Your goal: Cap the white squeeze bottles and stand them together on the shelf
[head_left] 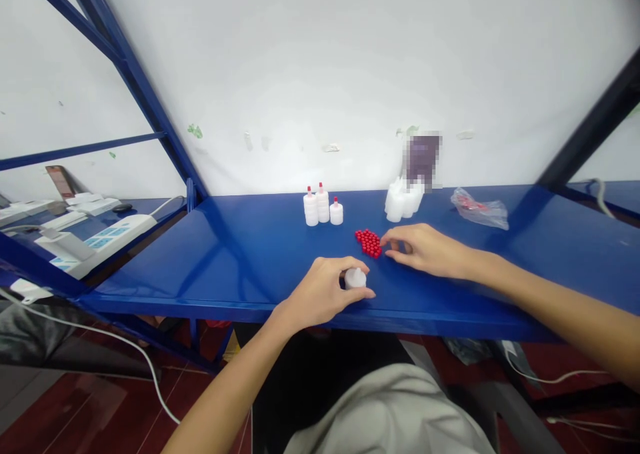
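My left hand [330,291] is wrapped round a white bottle [355,279] near the front edge of the blue table; no red cap shows on its tip. My right hand [420,249] is at the right side of a pile of small red caps [369,243], thumb and index finger curved and apart, the index fingertip at the pile's edge. Behind the pile, to the left, stand three white bottles [323,207] with red tips. Several white bottles without red caps [403,199] stand close together behind my right hand.
A clear plastic bag [479,209] with red pieces lies at the right. Power strips [107,241] and cables are at the left, beyond the blue frame post [145,94]. A blurred dark rectangle [423,157] is by the wall. The table's front edge [210,309] runs below my hands.
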Action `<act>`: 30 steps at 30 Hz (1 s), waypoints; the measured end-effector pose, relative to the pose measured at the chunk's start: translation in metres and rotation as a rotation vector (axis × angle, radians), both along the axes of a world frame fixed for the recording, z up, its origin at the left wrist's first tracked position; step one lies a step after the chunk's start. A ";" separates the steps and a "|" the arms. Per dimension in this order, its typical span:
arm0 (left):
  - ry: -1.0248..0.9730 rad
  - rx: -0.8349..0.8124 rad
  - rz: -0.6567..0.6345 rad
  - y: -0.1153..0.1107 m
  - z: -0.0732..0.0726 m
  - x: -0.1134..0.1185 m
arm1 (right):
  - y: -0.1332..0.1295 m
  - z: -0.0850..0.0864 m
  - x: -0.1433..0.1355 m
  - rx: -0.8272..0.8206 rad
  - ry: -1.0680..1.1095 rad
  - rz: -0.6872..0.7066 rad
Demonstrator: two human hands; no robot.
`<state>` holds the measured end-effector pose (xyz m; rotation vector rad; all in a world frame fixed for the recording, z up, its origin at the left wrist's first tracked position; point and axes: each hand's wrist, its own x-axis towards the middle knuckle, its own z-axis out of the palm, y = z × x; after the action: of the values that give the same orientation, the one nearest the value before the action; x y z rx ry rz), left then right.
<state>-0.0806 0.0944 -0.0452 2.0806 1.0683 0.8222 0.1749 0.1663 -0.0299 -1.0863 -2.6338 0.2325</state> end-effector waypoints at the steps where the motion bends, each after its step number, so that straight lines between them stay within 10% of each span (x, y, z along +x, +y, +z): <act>1: -0.031 -0.022 0.013 0.001 0.001 0.000 | 0.000 -0.001 0.000 0.003 0.001 0.014; 11: -0.675 -0.316 0.076 0.011 0.006 0.001 | -0.004 0.010 0.002 -0.118 -0.090 0.023; 21: -0.639 -0.301 -0.029 0.008 -0.002 0.003 | -0.036 0.032 -0.046 -0.112 0.495 0.075; 30: -0.483 -0.134 0.043 0.004 -0.004 -0.001 | -0.046 0.030 -0.072 -0.019 0.475 0.229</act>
<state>-0.0820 0.0984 -0.0491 1.6342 0.8740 1.1658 0.1031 0.1202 -0.0002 -0.6321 -2.3167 0.4970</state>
